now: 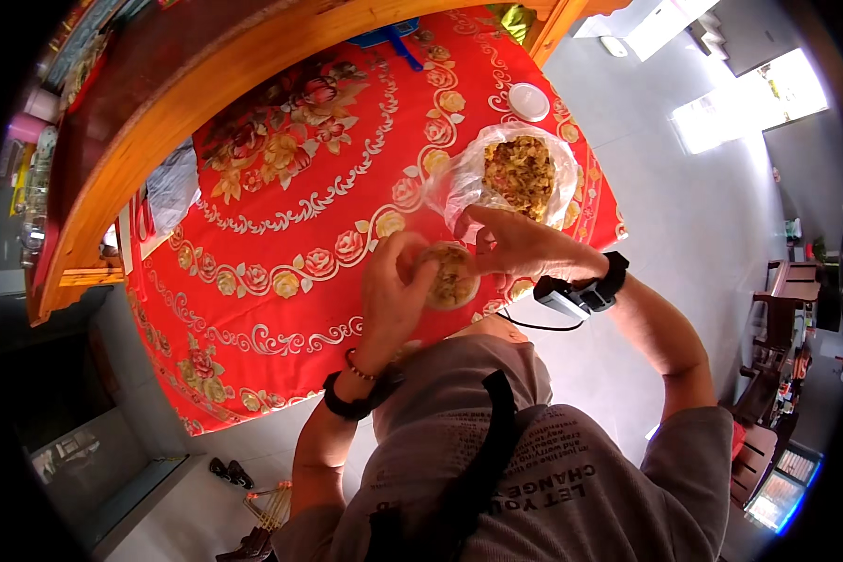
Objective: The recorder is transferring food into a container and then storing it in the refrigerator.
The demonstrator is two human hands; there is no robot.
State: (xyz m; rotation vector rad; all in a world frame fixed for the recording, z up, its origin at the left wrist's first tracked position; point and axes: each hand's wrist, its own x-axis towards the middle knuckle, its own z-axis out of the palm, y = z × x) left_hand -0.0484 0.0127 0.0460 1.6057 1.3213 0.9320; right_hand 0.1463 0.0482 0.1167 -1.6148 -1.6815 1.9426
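A small round container (452, 277) of chopped brownish-yellow food sits near the table's front edge. My left hand (397, 281) curls around its left side, thumb at the rim. My right hand (516, 246) is at the container's right side, its fingers near or on the rim; whether they grip it is hard to tell. Just beyond my right hand lies an open clear plastic bag (565, 168) holding a heap of similar chopped food (520, 172). A round white lid (528, 102) rests flat behind the bag.
A red flowered tablecloth (302, 246) covers the table. A blue object with a handle (402, 50) lies at the far side, under a wooden shelf edge (183, 91). A grey plastic bag (173, 186) is at the left. A black cable (544, 327) hangs near my right wrist.
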